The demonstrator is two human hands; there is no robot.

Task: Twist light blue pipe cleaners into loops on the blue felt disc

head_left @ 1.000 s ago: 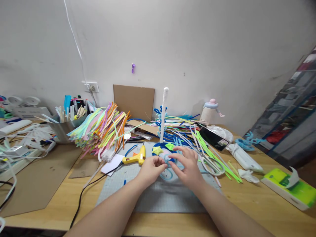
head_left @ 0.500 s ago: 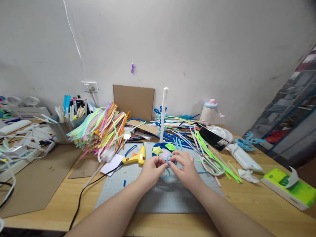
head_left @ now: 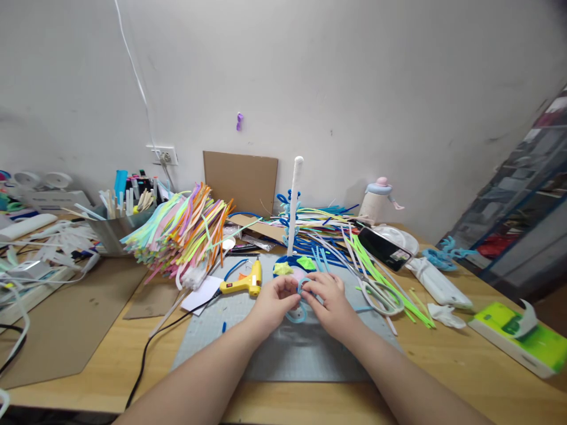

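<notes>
Over the grey mat (head_left: 310, 360), my left hand (head_left: 277, 304) and my right hand (head_left: 328, 301) meet, each pinching a light blue pipe cleaner (head_left: 296, 314) bent into loops. One loop hangs below the fingertips and a smaller one shows between them. Just behind stands a white upright stick (head_left: 293, 206) with blue curled pieces beside it. Its round dark blue base bears a yellow star (head_left: 282, 269) and a green star (head_left: 305, 263). My fingers partly hide the base.
A yellow glue gun (head_left: 243, 283) lies left of my hands, its black cord running forward. Scissors (head_left: 383, 297), green pipe cleaners and a phone (head_left: 385, 248) lie right. A colourful pipe-cleaner bundle (head_left: 181, 230) stands left; a green tissue pack (head_left: 520, 336) is far right.
The light blue loops have turned slightly between my fingertips, and the small upper loop shows more clearly. Both hands stay in nearly the same place.
</notes>
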